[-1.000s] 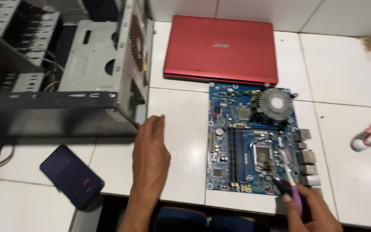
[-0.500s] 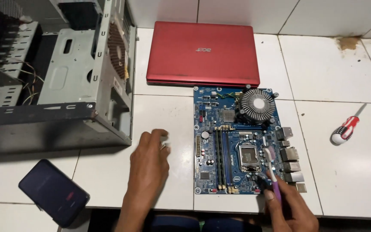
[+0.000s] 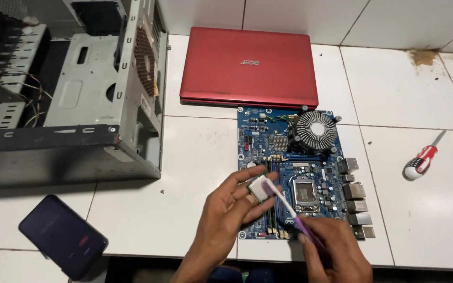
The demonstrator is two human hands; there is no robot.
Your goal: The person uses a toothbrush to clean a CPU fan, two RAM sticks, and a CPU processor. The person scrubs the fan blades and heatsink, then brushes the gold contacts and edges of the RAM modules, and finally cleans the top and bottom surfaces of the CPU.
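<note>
Two hands' fingers grasp chip (image 3: 260, 187) and brush (image 3: 289, 207) over white tiled counter (image 3: 420, 220).

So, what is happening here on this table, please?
A person holds a small square processor chip in the left hand and touches it with the white head of a purple-handled brush held in the right hand. This happens just above a blue motherboard, whose processor socket is open and empty. Nearby lie a closed red laptop, an open computer case, a dark phone and a red-and-white screwdriver.
</note>
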